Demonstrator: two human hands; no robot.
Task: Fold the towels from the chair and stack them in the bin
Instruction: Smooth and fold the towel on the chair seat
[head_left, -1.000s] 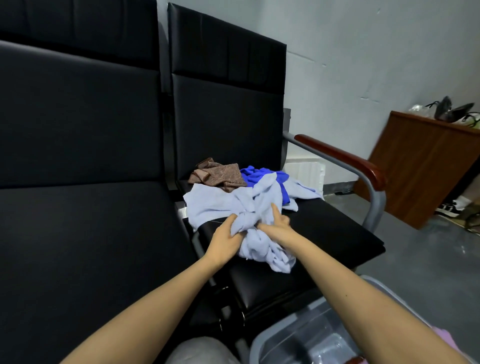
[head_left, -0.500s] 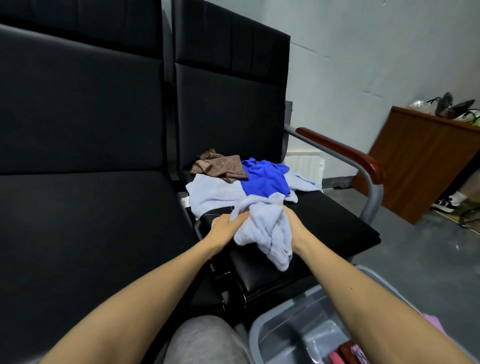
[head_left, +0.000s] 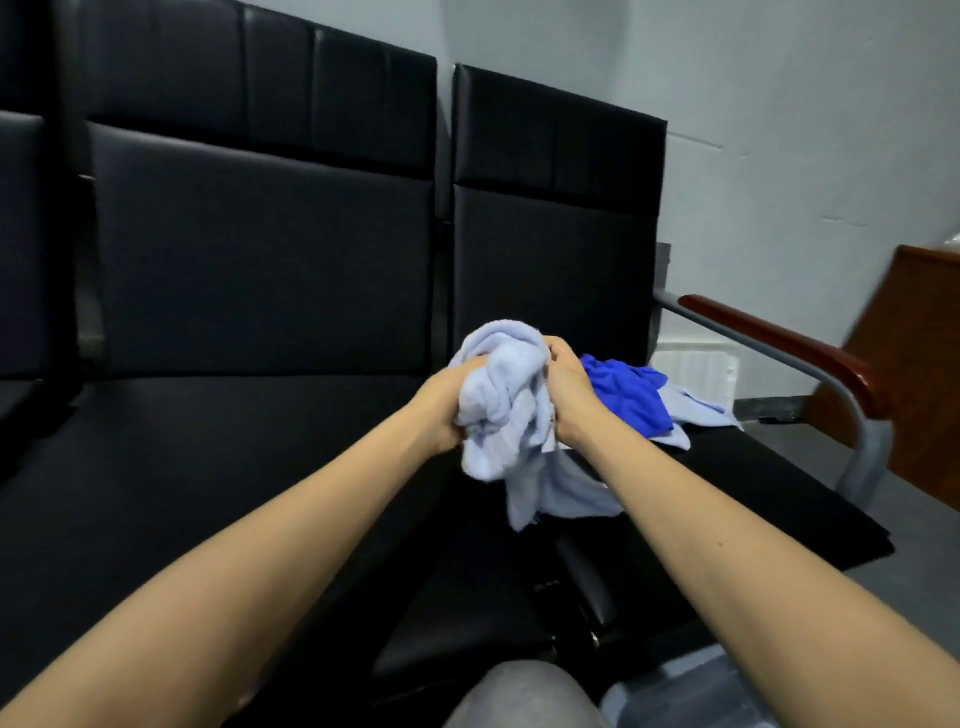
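Observation:
A bunched light blue towel (head_left: 506, 400) is lifted above the seat of the black chair (head_left: 753, 499). My left hand (head_left: 441, 402) grips its left side and my right hand (head_left: 569, 392) grips its right side; its loose end hangs down to the seat. On the seat behind my right hand lie a bright blue towel (head_left: 631, 395) and another light blue towel (head_left: 696, 410) beneath it. The brown towel is hidden from view. A corner of the clear bin (head_left: 691, 696) shows at the bottom, under my right forearm.
A second black chair seat (head_left: 234, 467) spreads to the left. The right chair has a wooden armrest (head_left: 779, 338) on a grey metal frame. A brown wooden cabinet (head_left: 924, 364) stands at the right by the white wall. My grey-clad knee (head_left: 519, 696) is at the bottom.
Both hands have raised the light blue towel off the seat and drawn it left, towards me. The view has swung left and up, so the bin is almost out of frame.

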